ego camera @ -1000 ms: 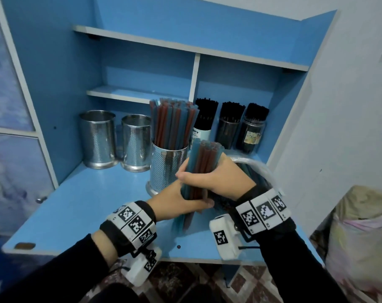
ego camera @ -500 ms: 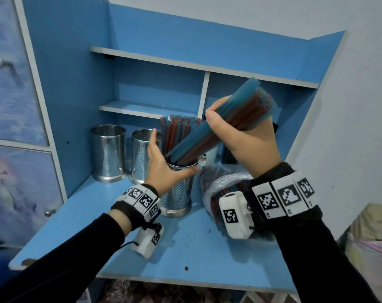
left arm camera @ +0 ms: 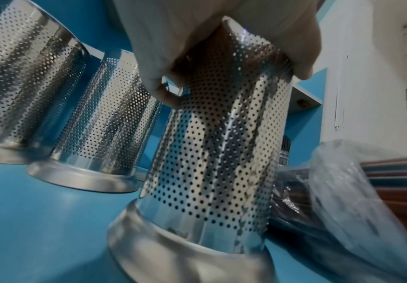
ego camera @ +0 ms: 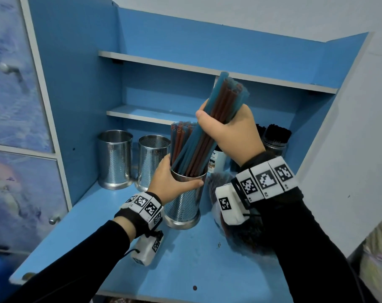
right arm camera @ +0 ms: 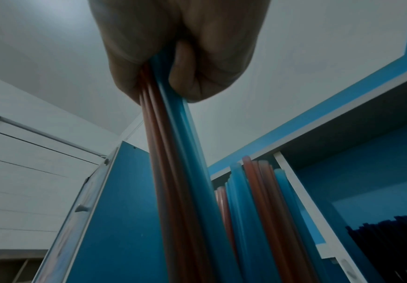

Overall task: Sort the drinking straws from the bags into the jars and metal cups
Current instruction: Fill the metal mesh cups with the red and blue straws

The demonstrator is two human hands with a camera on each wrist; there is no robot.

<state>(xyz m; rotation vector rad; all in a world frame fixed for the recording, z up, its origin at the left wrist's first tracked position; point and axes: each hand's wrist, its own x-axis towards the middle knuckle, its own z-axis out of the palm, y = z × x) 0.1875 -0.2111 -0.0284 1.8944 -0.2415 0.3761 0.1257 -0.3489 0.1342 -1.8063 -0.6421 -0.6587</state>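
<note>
My right hand [ego camera: 227, 130] grips a bundle of blue and red straws [ego camera: 209, 125] [right arm camera: 178, 172], tilted, with its lower ends inside the rim of a perforated metal cup [ego camera: 184, 202] [left arm camera: 216, 153]. That cup holds more blue and red straws [ego camera: 180, 136] standing upright. My left hand [ego camera: 174, 182] [left arm camera: 197, 38] wraps around the cup's upper part near the rim. A clear plastic bag of red and blue straws [ego camera: 220, 182] [left arm camera: 357, 191] lies on the desk right of the cup, partly hidden behind my right wrist.
Two more perforated metal cups [ego camera: 115, 159] [ego camera: 151, 158] stand at the back left, with no straws showing. Jars of black straws [ego camera: 276, 138] stand at the back right. The blue desk [ego camera: 196, 259] has shelves [ego camera: 142, 114] above and a cabinet wall on the left.
My right hand lifted the bundle out of the bag, swung it up and over, and lowered its ends into the cup. My left hand let go of the bundle and took hold of the cup.
</note>
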